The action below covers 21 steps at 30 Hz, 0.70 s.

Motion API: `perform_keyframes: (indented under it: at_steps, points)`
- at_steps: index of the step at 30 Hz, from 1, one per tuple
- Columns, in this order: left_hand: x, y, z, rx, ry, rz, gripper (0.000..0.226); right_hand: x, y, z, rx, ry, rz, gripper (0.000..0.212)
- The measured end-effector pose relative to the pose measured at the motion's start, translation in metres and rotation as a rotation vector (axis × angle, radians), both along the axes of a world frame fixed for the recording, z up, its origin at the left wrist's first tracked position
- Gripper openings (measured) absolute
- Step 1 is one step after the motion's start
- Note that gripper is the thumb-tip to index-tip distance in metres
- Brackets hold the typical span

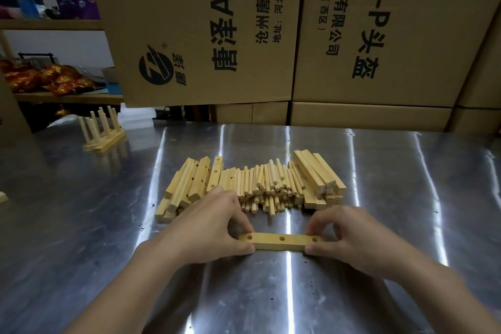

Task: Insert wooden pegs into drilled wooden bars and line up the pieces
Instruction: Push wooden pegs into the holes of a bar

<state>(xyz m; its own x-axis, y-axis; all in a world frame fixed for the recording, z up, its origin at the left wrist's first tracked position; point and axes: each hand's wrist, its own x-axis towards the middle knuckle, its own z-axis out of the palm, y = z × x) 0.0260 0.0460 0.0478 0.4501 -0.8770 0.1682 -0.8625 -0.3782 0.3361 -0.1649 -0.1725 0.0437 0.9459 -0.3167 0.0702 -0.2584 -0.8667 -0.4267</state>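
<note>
Scuffed steel table point(271, 293) is spreading beneath both forearms and catching strips of light. On it, nearest, a three-hole drilled bar point(282, 241) is lying flat and crosswise. Just beyond the bar, loose pegs point(271, 187) are lying heaped between stacked drilled bars point(189, 184) and plain bars point(317, 176). Far beyond and left of the bar, pegged bars point(103, 133) are standing upright. Printed cardboard boxes point(217, 22) are walling off the back, beside a shelf point(54, 96) carrying red packets point(48, 78). The heap's lower layers are lying out of sight. The left hand point(214, 228) is pinching the bar's left end and the right hand point(349, 236) its right end, thumbs on the near side.
</note>
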Motion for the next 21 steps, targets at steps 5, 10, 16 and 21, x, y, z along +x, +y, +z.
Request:
perform_keyframes:
  at_steps: [5,10,16,21]
  points:
    - [-0.005,-0.007,0.004,-0.757,-0.138,0.146,0.024,0.0,0.002,0.002,-0.005,-0.524,-0.062,0.041]
    - [-0.006,-0.021,-0.01,-0.653,-0.171,0.236,0.003,0.007,0.023,-0.008,-0.151,-0.459,-0.001,0.043]
    - [-0.004,-0.077,0.004,-0.429,-0.318,0.211,0.034,0.012,0.029,-0.019,-0.208,-0.414,0.041,0.043]
    - [0.001,-0.098,0.019,-0.128,-0.397,0.165,0.054,0.013,0.028,-0.02,-0.218,-0.405,0.066,0.043]
